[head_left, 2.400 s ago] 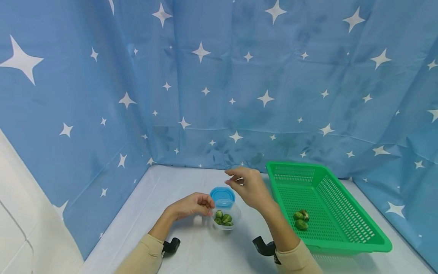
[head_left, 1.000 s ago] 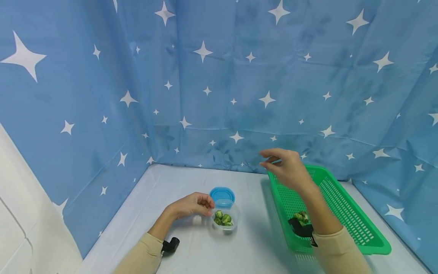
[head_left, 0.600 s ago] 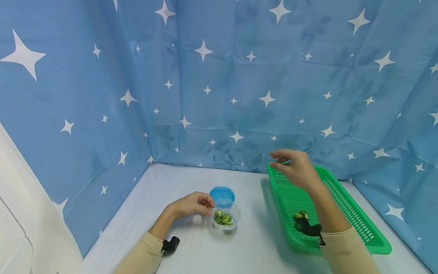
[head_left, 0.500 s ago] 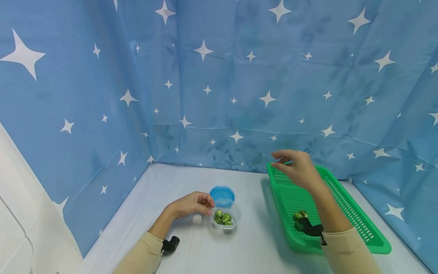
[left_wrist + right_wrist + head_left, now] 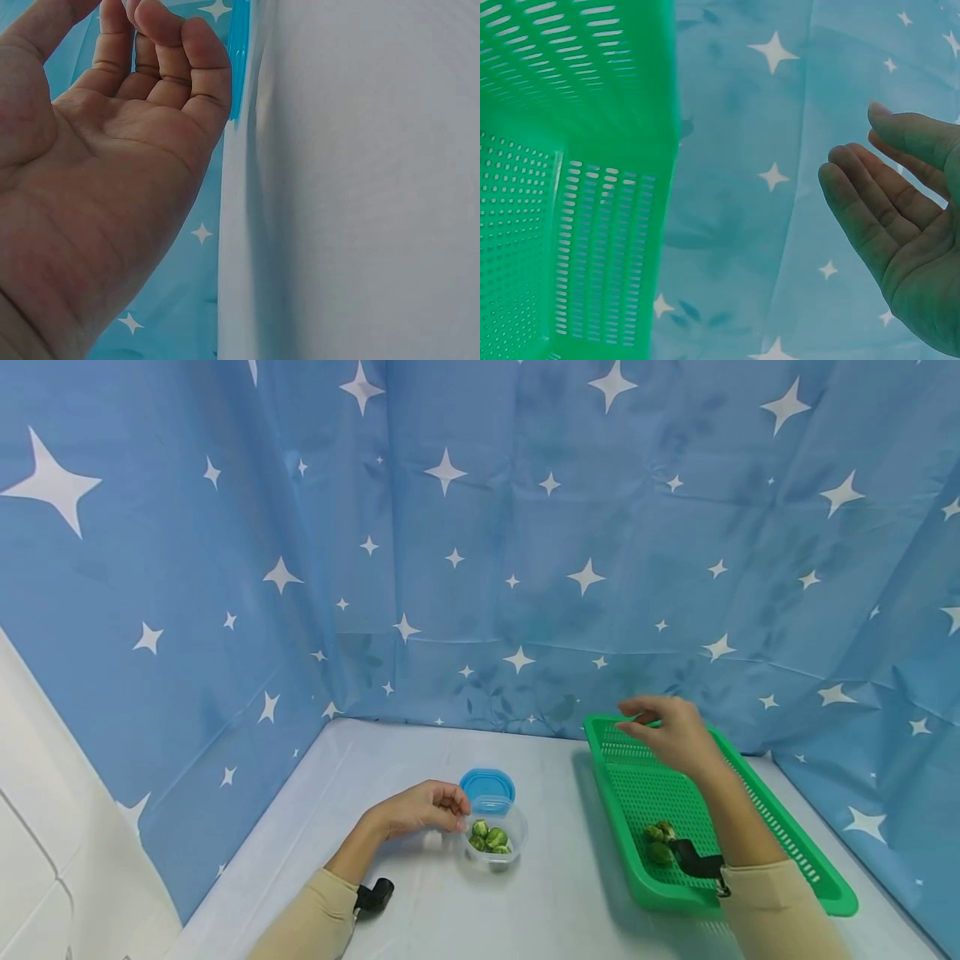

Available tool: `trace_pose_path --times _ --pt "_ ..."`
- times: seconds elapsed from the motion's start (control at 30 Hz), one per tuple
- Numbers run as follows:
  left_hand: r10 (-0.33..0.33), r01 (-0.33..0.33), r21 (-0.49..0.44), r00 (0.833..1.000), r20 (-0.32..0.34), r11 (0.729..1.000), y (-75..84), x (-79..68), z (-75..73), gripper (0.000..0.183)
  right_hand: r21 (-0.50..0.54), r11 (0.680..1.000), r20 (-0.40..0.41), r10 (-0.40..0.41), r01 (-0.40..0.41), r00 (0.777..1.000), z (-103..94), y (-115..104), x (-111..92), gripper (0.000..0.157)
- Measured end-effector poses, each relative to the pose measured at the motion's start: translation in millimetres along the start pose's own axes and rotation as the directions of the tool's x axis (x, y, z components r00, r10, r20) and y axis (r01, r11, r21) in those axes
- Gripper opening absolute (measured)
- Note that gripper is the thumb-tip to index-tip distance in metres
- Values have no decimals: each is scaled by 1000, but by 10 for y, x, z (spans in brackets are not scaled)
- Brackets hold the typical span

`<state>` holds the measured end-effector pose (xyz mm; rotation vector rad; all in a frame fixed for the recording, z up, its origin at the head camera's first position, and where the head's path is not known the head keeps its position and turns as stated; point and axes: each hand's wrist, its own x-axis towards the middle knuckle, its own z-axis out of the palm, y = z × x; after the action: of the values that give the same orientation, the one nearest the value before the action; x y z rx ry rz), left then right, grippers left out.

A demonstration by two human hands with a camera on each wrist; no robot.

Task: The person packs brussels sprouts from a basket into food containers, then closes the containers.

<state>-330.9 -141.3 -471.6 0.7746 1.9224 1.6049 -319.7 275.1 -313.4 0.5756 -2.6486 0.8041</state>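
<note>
Brussels sprouts (image 5: 496, 837) lie in two clusters. Behind hangs a blue curtain (image 5: 480, 527) printed with white stars, above a white surface (image 5: 420, 910). On the right stands a green basket (image 5: 654, 893); near its far end the right hand (image 5: 667, 731) is raised, thumb and fingers apart. The left hand (image 5: 422, 806) has curled fingers against a clear container (image 5: 522, 839); I can't tell whether it pinches the edge. Just beyond lies a blue lid (image 5: 487, 783). One cluster sits inside the container, the other inside the basket.
</note>
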Motion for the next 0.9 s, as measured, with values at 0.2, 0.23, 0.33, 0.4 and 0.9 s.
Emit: trace_pose_path --times 0.2,0.23,0.33,0.4,0.9 --pt "1 -1 9 1000 -4 1000 -12 7 -7 43 -3 1000 8 8 -8 1000 1 105 -30 33" --pt "0 0 11 1000 -3 1000 -15 7 -8 43 -5 1000 8 9 -8 1000 1 124 -35 33" --pt "-1 1 12 1000 3 1000 -19 8 -10 43 -15 1000 10 9 -9 1000 4 177 -48 33" --pt "-1 1 13 1000 6 1000 -18 6 -9 43 -18 1000 14 12 -11 1000 8 210 -56 33" --pt "-10 11 15 1000 -15 1000 -15 14 -2 42 0 999 38 39 -39 999 40 421 -74 33"
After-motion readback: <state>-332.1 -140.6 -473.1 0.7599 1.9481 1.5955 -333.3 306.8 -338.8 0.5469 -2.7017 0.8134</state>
